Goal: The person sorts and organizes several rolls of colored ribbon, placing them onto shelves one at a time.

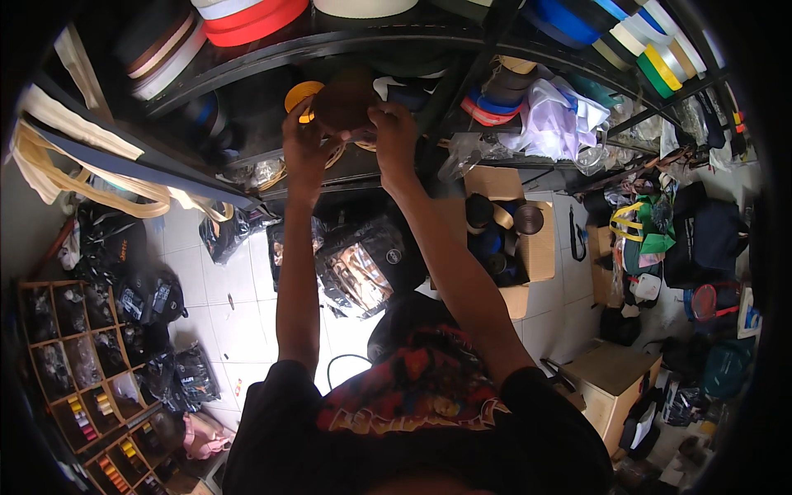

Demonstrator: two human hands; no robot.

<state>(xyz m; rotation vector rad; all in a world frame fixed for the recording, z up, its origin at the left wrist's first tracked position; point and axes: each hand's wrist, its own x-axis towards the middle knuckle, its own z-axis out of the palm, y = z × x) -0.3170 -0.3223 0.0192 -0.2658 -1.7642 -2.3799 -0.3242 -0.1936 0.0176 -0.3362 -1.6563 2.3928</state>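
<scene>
Both of my arms reach up to a dark shelf, where a dark brown roll of webbing (345, 103) is held between my hands. My left hand (305, 147) grips its left side, the thumb along the lower edge. On the opposite side, the fingers of my right hand (394, 139) curl against the roll. A yellow roll (304, 97) shows just behind my left fingertips. Something white and dark, hard to make out, lies past my right hand. Under the brown roll, some thin tan loops hang at the shelf edge, partly hidden by my hands.
Rolls of red webbing (257, 23) and blue webbing (565, 21) fill the upper shelf. An open cardboard box (538, 256) of rolls stands on the tiled floor, beside plastic-wrapped bags (363, 268). A wooden pigeonhole rack (62, 334) is at left, a small cabinet (606, 371) at right.
</scene>
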